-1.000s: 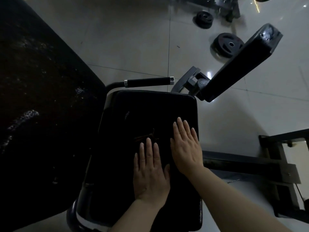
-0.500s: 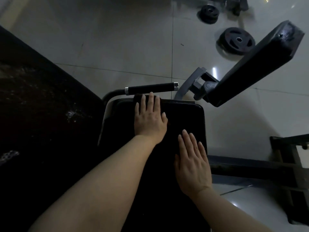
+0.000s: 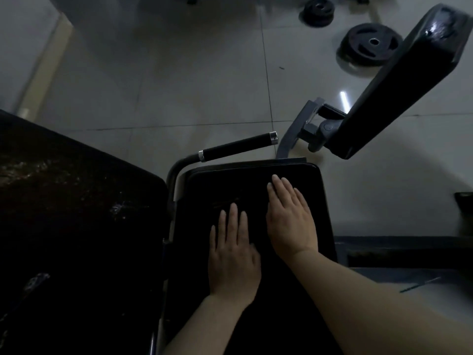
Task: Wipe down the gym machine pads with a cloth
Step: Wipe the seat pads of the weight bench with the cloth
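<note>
A black seat pad [image 3: 204,190] of a gym machine fills the lower middle of the head view. My left hand [image 3: 234,254] lies flat on it with straight fingers, near the pad's middle. My right hand [image 3: 290,219] lies flat beside it, a little farther forward, fingertips close to the pad's far edge. A dark cloth is hard to tell apart from the black pad; faint folds [image 3: 227,202] show just ahead of my left fingertips. A second black pad [image 3: 409,83] on a grey bracket rises tilted at the upper right.
A large worn black pad [image 3: 71,213] takes up the left side. A black handle bar [image 3: 238,147] with chrome ends runs past the seat's far edge. Two weight plates [image 3: 371,46] lie on the tiled floor at the back right. A dark frame beam [image 3: 399,249] runs off right.
My left hand has slid back from the pad's far edge to its middle. My right hand has moved forward. The view has shifted slightly.
</note>
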The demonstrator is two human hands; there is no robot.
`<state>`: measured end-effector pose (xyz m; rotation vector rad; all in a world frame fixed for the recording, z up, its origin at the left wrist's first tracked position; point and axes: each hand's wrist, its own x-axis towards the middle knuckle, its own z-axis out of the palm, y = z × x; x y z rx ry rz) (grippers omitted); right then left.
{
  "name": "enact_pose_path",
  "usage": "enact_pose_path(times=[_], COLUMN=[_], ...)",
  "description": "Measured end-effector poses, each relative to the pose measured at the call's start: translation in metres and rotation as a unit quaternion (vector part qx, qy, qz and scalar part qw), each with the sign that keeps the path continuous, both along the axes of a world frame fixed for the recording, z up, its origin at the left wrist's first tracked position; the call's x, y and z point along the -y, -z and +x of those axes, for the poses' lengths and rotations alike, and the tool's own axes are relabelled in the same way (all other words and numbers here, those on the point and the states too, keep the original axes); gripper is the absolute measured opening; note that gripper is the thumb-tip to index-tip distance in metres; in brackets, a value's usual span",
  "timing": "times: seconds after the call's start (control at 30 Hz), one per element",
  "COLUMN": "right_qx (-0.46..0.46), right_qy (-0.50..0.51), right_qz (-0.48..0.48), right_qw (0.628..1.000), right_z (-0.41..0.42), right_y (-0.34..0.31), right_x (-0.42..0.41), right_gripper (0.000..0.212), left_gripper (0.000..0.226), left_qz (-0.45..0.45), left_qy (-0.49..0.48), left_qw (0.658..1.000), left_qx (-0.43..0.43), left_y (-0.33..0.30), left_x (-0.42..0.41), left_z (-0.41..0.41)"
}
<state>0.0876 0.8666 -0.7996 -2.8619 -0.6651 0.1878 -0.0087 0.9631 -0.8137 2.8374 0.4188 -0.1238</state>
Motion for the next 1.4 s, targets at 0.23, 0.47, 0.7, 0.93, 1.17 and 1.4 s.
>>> enact_pose_path(times=[0.23,0.47,0.7,0.93,1.17,1.4], right_qx=[0.036,0.044,0.064,0.066,0.049,0.049], right_qy=[0.035,0.038,0.037,0.035,0.029,0.019], right_qz=[0.021,0.031,0.034,0.033,0.035,0.030], right_qw=[0.999,0.998,0.997,0.997,0.998,0.998], right_z=[0.002,0.002,0.002,0.002,0.002,0.002], right_y=[0.004,0.005,0.008,0.010,0.010,0.010], right_x=[-0.002,-0.002,-0.004,-0.003,-0.004,-0.004], right_gripper=[0.049,0.048,0.048,0.048,0.050,0.050], left_gripper=[0.051,0.055,0.060,0.059,0.052,0.048], left_qz=[-0.066,-0.012,0.017,0.007,-0.009,0.028], left_qy=[-0.033,-0.025,-0.031,-0.036,-0.023,-0.068], left_qw=[0.995,0.998,0.999,0.999,0.999,0.996], left_qx=[0.060,0.048,0.023,0.021,0.037,-0.043], left_y=[0.003,0.009,0.006,0.004,0.010,-0.002], left_x=[-0.050,-0.005,-0.038,-0.048,-0.022,-0.058], left_z=[0.095,0.001,0.083,0.104,0.018,0.127])
